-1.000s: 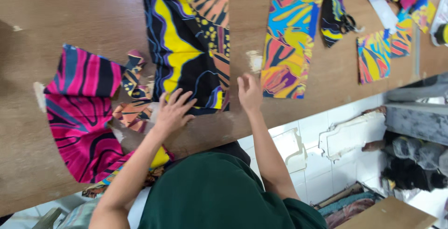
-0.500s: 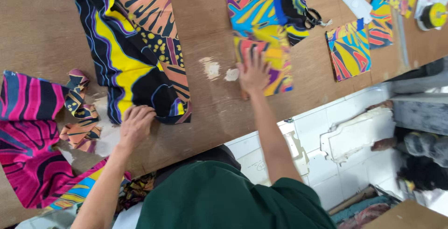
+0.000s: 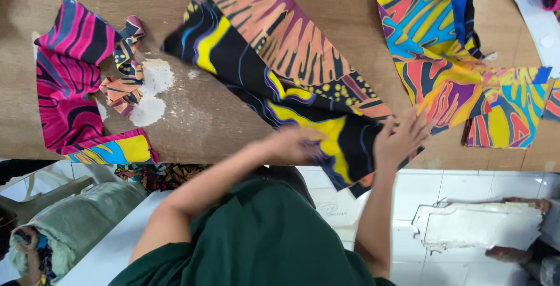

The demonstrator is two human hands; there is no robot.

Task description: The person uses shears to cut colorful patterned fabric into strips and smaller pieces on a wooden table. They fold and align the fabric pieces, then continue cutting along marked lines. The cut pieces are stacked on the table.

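While both hands rest on the black, yellow and orange printed cloth at the near edge of the brown table, the left hand is blurred, so its grip cannot be told, and the right hand lies flat, fingers spread. Pink fabric lies well apart to the left.

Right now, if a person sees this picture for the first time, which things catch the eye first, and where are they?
First the long black cloth with yellow and orange patterns, lying slantwise across the middle of the brown table, with the left hand and right hand on its near end. Then the pink striped piece at the left edge, and the blue and yellow pieces at the upper right.
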